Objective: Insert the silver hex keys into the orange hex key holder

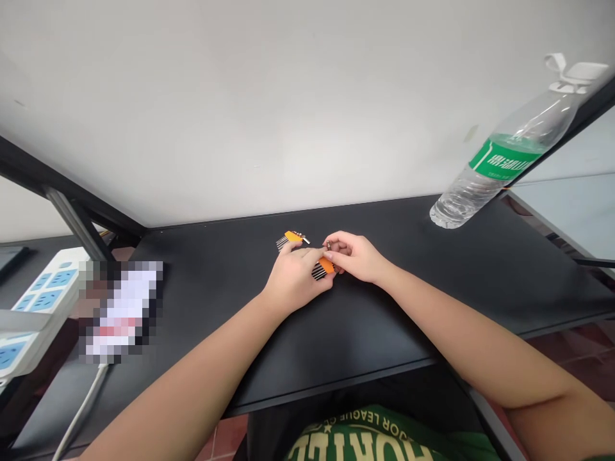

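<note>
My left hand (298,276) is closed around an orange holder (327,264), thumb below it and index finger above. Several thin dark metal rods (318,270) stick out of this holder side by side. My right hand (356,256) meets it from the right, finger and thumb pinched at its upper end. Between those fingertips shows a small brownish metal piece (328,245), partly hidden. A second orange piece with thin metal rods (293,237) lies on the black tabletop (221,269), just beyond my left fingers. Whether the two orange pieces are joined cannot be seen.
A clear plastic bottle (516,137) with a green label stands at the back right, by the white wall (288,115). To the left lie a blurred-out phone-like object (122,310) with a white cable (84,410), and a white power strip (48,294).
</note>
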Motion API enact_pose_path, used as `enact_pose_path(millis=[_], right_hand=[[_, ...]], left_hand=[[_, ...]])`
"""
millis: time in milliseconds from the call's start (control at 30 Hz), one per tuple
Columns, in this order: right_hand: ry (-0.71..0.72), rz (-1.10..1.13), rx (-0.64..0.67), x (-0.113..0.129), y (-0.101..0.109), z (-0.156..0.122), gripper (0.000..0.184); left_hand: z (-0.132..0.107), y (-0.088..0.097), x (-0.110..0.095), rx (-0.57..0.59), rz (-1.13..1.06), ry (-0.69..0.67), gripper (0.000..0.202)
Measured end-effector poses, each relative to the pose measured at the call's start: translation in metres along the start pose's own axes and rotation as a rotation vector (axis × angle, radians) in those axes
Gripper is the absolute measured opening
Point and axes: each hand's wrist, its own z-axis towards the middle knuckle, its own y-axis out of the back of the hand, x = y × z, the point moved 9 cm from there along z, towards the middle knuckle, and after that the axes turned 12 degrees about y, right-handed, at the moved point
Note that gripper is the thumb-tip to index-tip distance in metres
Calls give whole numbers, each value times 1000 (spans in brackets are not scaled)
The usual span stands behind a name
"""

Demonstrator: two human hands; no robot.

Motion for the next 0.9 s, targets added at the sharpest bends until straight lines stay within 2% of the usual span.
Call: enact_pose_path(millis=[133,467,767,900], right_hand=[[1,-59,-3,-2,-2,1,18],[-80,92,56,-7,4,2,16],[12,-80,-43,-8,16,2,13],[1,-74,-25,-12,19,4,15]], left_hand=[[1,0,5,2,-50,81,24],[-2,-5,3,47,-25,4,28],[-1,-4,1,13,71,-41,29],[0,-6,8,39,73,-10,33]])
